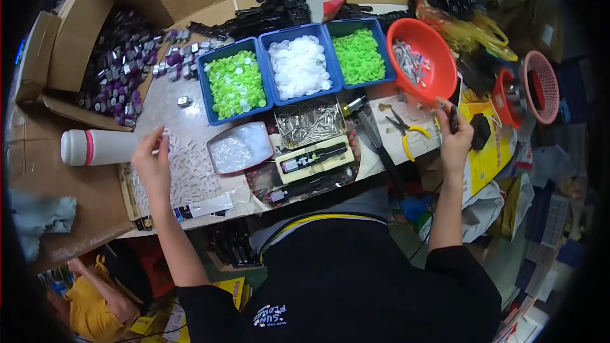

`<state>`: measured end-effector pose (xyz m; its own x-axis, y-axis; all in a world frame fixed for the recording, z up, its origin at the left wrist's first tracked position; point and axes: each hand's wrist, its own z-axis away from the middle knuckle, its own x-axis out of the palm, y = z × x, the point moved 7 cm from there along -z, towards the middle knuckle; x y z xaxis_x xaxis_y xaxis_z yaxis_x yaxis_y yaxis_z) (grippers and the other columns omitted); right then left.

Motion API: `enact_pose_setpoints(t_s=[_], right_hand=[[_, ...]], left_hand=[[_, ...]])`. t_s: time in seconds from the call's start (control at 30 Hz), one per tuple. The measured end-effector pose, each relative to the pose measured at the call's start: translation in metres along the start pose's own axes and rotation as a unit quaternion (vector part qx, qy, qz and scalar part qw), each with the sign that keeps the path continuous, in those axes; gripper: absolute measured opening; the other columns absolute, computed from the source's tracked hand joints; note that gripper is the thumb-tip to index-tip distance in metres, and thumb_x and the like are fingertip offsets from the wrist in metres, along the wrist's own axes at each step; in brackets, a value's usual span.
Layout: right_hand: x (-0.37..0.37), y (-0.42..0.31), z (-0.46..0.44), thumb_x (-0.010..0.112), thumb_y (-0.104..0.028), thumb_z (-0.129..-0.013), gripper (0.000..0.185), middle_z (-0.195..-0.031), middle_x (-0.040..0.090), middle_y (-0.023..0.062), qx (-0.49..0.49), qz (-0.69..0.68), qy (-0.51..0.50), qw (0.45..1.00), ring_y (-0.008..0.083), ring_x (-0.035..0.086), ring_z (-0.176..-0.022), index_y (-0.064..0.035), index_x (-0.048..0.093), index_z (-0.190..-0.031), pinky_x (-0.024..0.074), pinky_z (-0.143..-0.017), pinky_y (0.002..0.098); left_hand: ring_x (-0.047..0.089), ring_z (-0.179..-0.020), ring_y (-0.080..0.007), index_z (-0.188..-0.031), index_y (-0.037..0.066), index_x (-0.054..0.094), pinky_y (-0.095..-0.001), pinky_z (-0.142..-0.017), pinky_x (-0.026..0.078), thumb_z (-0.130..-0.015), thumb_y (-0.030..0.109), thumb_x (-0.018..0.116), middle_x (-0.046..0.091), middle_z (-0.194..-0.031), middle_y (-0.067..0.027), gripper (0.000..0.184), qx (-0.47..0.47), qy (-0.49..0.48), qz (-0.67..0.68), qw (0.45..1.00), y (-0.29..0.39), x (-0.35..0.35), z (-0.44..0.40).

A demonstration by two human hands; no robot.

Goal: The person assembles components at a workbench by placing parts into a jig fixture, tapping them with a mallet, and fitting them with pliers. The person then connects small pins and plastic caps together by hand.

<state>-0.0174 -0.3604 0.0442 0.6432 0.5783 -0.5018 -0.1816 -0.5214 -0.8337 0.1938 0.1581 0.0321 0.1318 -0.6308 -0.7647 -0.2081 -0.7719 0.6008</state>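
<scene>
My left hand (152, 162) is over the left part of the table, above many small clear pieces (190, 168). Its thumb and fingers are pinched together, and whatever is between them is too small to make out. On the right, my right hand (455, 140) is raised beside the red bowl (450, 67), its fingers curled round a small black object (453, 119). Yellow-handled pliers (406, 132) lie to its left. A black device (314, 157) rests in a cream tray (287, 178) between the hands.
Blue bins hold green pieces (235, 84) and white pieces (298, 67). Metal pins (310, 122) fill a box in front. A white bottle (105, 147) lies left, below a carton (79, 44) of purple parts. Another person's arm (105, 289) shows at lower left.
</scene>
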Motion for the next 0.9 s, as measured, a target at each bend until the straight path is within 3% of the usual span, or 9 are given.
enact_pose_setpoints(t_s=[0.17, 0.2, 0.23, 0.3, 0.33, 0.43, 0.5, 0.57, 0.9], right_hand=[[0.02, -0.011, 0.022, 0.061, -0.005, -0.09, 0.024, -0.096, 0.064, 0.0005, 0.011, 0.007, -0.024, 1.0, 0.0057, 0.054, -0.086, -0.0009, 0.065, -0.113, 0.044, -0.077, 0.0214], [0.026, -0.018, 0.023, 0.061, -0.004, -0.09, 0.024, -0.095, 0.064, 0.0, -0.021, 0.012, -0.029, 0.999, 0.0054, 0.053, -0.085, -0.0015, 0.065, -0.113, 0.0439, -0.075, 0.0212], [0.033, -0.022, 0.024, 0.063, -0.005, -0.089, 0.024, -0.106, 0.067, 0.0093, -0.005, -0.01, -0.043, 0.999, 0.0143, 0.059, -0.101, 0.0015, 0.064, -0.111, 0.0437, -0.089, 0.0271], [0.045, -0.033, 0.025, 0.062, -0.001, -0.088, 0.024, -0.107, 0.067, 0.0091, -0.031, -0.006, -0.066, 0.997, 0.0154, 0.059, -0.104, 0.0013, 0.064, -0.111, 0.0429, -0.091, 0.0273], [0.051, -0.045, 0.026, 0.063, 0.004, -0.084, 0.027, -0.104, 0.068, 0.0104, -0.115, 0.026, -0.063, 0.991, 0.0167, 0.062, -0.098, 0.0001, 0.065, -0.111, 0.0452, -0.086, 0.0273], [0.067, -0.057, 0.031, 0.06, 0.002, -0.088, 0.025, -0.11, 0.067, 0.0112, -0.129, 0.036, -0.12, 0.984, 0.0189, 0.06, -0.106, 0.0014, 0.064, -0.112, 0.043, -0.095, 0.0304], [0.073, -0.062, 0.033, 0.061, 0.003, -0.087, 0.026, -0.108, 0.067, 0.0111, -0.135, 0.029, -0.126, 0.982, 0.0192, 0.061, -0.104, 0.0012, 0.064, -0.112, 0.0443, -0.092, 0.0303], [0.077, -0.074, 0.034, 0.058, 0.015, -0.075, 0.04, -0.091, 0.066, 0.0105, -0.179, 0.015, -0.11, 0.977, 0.0162, 0.063, -0.081, -0.0008, 0.065, -0.111, 0.0487, -0.074, 0.0265], [0.084, -0.078, 0.038, 0.052, 0.019, -0.07, 0.049, -0.093, 0.066, 0.0115, -0.191, 0.017, -0.124, 0.974, 0.0159, 0.063, -0.082, -0.0004, 0.065, -0.113, 0.0502, -0.073, 0.0268]], left_hand=[[0.062, -0.076, -0.0093, -0.102, -0.004, 0.068, -0.0234, -0.072, 0.051, -0.085, -0.001, 0.066, 0.068, -0.087, -0.005, 0.018, -0.062, -0.009, 0.212, 0.975, 0.017, 0.0, 0.034], [0.062, -0.075, -0.0094, -0.101, -0.004, 0.069, -0.0227, -0.07, 0.05, -0.083, -0.001, 0.067, 0.068, -0.085, -0.0053, 0.019, -0.04, -0.011, 0.177, 0.983, 0.032, 0.005, 0.044], [0.063, -0.074, -0.0095, -0.101, -0.003, 0.069, -0.022, -0.069, 0.05, -0.081, -0.001, 0.069, 0.069, -0.084, -0.0055, 0.02, -0.021, -0.011, 0.139, 0.99, 0.047, 0.01, 0.053], [0.065, -0.068, -0.0109, -0.097, -0.001, 0.069, -0.0217, -0.06, 0.048, -0.077, -0.001, 0.07, 0.07, -0.078, -0.0079, 0.02, 0.05, -0.003, 0.106, 0.993, 0.08, 0.017, 0.06], [0.065, -0.066, -0.0106, -0.094, -0.001, 0.068, -0.0216, -0.058, 0.047, -0.077, -0.001, 0.071, 0.07, -0.078, -0.0077, 0.017, 0.017, 0.005, 0.121, 0.992, 0.077, 0.023, 0.062], [0.063, -0.062, -0.0095, -0.089, 0.0, 0.06, -0.0219, -0.054, 0.044, -0.075, 0.0, 0.073, 0.068, -0.075, -0.007, 0.019, -0.042, 0.024, 0.13, 0.99, 0.071, 0.028, 0.065], [0.061, -0.059, -0.0096, -0.091, 0.001, 0.055, -0.0223, -0.053, 0.044, -0.074, 0.0, 0.074, 0.067, -0.073, -0.0073, 0.025, -0.064, 0.046, 0.166, 0.983, 0.066, 0.03, 0.066], [0.06, -0.057, -0.01, -0.091, 0.002, 0.053, -0.023, -0.053, 0.044, -0.074, 0.0, 0.074, 0.067, -0.073, -0.0082, 0.028, -0.05, 0.052, 0.158, 0.985, 0.065, 0.037, 0.064], [0.055, -0.054, -0.0073, -0.088, 0.002, 0.05, -0.0208, -0.051, 0.042, -0.073, 0.0, 0.075, 0.065, -0.072, -0.0077, 0.029, -0.02, 0.047, 0.138, 0.989, 0.073, 0.065, 0.05]])
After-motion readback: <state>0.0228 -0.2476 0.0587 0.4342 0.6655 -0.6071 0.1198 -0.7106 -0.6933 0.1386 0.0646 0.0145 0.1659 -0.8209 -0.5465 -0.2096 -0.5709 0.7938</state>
